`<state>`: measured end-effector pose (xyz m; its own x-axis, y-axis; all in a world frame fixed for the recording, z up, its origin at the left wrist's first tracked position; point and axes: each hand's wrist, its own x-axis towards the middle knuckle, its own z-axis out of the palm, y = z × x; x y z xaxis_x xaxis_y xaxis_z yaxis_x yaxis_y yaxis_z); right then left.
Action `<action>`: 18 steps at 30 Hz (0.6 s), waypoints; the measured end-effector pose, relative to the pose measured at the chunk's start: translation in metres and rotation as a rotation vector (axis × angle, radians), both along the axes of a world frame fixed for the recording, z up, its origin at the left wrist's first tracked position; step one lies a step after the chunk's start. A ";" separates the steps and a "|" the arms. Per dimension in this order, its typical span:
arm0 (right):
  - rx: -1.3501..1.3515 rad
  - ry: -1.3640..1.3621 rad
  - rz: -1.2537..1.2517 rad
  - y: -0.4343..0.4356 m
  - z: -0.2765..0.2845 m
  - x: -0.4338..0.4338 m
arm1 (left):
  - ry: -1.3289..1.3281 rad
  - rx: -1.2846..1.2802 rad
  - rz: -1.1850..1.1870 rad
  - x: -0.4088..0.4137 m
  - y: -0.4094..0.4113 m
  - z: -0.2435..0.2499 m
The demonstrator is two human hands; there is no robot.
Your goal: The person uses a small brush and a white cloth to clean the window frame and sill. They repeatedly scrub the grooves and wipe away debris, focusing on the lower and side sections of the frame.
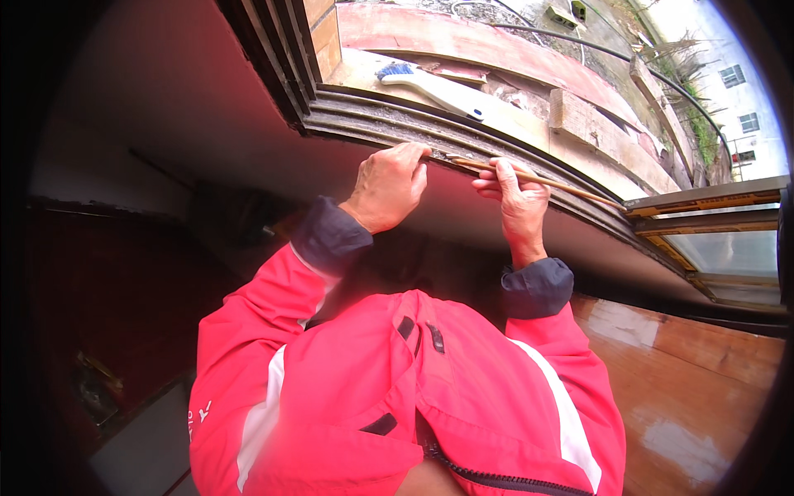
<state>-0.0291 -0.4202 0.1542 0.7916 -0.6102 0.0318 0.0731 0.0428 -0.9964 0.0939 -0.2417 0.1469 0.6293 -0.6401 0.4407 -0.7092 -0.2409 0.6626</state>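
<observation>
My right hand (pixel 518 192) grips a thin brown stick (pixel 558 185) between thumb and fingers. The stick lies at a slant along the dirty metal window track (pixel 384 121), its tip near loose grit. To the left, my left hand (pixel 391 183) rests with bent fingertips at the inner edge of the track; whether it pinches something is hidden. Beyond the track, on the outer sill, lies a white-handled brush (pixel 434 90) with blue bristles.
Window sashes with glass (pixel 719 242) stand at the right end of the track. Outside are a wooden block (pixel 611 139), faded red boards (pixel 471 40) and a dark hose (pixel 620 54). A wooden surface (pixel 695 384) with pale patches is at lower right.
</observation>
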 end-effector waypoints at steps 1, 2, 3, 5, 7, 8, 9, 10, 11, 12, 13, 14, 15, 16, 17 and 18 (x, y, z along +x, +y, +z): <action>0.009 0.006 -0.014 0.004 -0.001 0.003 | 0.003 -0.010 -0.013 0.000 -0.001 0.000; 0.024 -0.006 -0.013 0.009 -0.002 0.007 | 0.032 -0.020 -0.022 0.000 -0.003 0.000; 0.038 -0.016 -0.011 0.013 -0.003 0.010 | 0.063 -0.029 -0.030 -0.001 -0.003 0.000; 0.074 -0.025 0.004 0.016 -0.003 0.010 | 0.113 -0.037 -0.054 -0.002 -0.002 0.001; 0.148 -0.060 0.010 0.014 -0.010 0.008 | 0.154 -0.036 -0.086 -0.001 -0.001 0.003; 0.159 -0.088 -0.009 0.014 -0.012 0.006 | 0.157 -0.061 -0.122 0.000 -0.001 0.003; 0.171 -0.118 0.020 0.015 -0.014 0.002 | 0.167 -0.083 -0.137 -0.004 0.000 0.005; 0.161 -0.106 0.025 0.016 -0.013 -0.001 | 0.177 -0.105 -0.151 -0.007 0.002 0.008; 0.151 -0.094 0.030 0.018 -0.011 -0.003 | 0.188 -0.127 -0.166 -0.010 0.003 0.011; 0.115 -0.067 0.035 0.018 -0.009 -0.006 | 0.181 -0.123 -0.173 -0.012 0.006 0.010; 0.087 -0.038 0.048 0.018 -0.007 -0.010 | 0.181 -0.089 -0.190 -0.013 0.010 0.012; 0.078 -0.012 0.057 0.017 -0.008 -0.016 | 0.181 -0.056 -0.208 -0.014 0.014 0.015; 0.068 0.010 0.065 0.015 -0.008 -0.022 | 0.177 -0.023 -0.226 -0.014 0.018 0.016; 0.051 0.018 0.065 0.012 -0.008 -0.025 | 0.141 -0.044 -0.196 -0.014 0.019 0.013; 0.053 0.013 0.053 0.011 -0.007 -0.027 | 0.145 -0.053 -0.183 -0.012 0.022 0.016; 0.040 -0.023 0.048 0.006 -0.007 -0.027 | 0.145 -0.054 -0.171 -0.009 0.022 0.019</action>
<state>-0.0564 -0.4146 0.1474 0.8196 -0.5723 0.0269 0.0931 0.0867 -0.9919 0.0850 -0.2194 0.1660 0.5731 -0.7208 0.3899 -0.6328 -0.0870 0.7694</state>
